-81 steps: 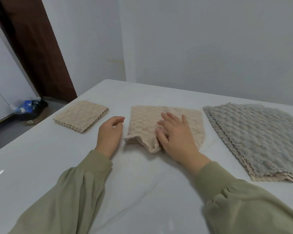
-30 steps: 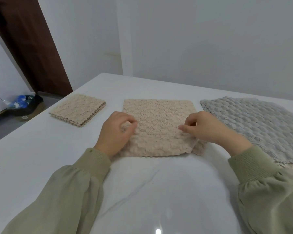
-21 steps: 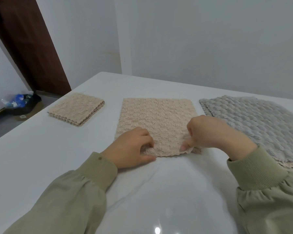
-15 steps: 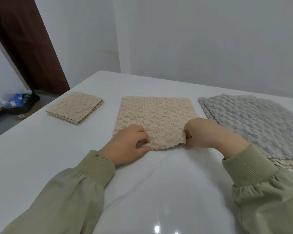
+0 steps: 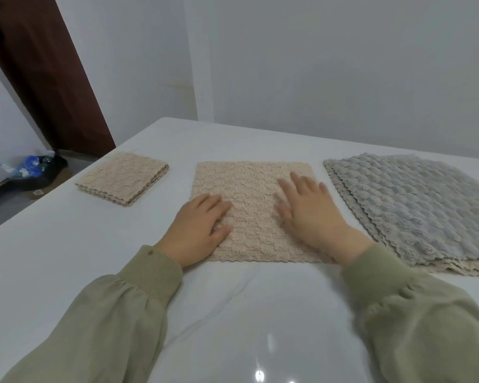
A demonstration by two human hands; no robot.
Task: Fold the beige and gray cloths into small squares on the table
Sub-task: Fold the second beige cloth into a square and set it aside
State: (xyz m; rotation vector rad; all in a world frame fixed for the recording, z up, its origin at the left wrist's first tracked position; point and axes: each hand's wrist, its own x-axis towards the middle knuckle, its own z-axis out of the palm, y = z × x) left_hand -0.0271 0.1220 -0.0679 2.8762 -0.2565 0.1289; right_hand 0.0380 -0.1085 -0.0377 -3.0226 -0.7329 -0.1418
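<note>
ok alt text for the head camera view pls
The left hand and right hand lie flat on a beige cloth on a white table. A smaller folded beige cloth lies to its left, a stack of gray cloths to its right.

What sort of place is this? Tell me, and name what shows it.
Likely a plain indoor room, perhaps a home: white glossy table, bare pale walls, dark brown door, a rubbish bag on the floor.
</note>
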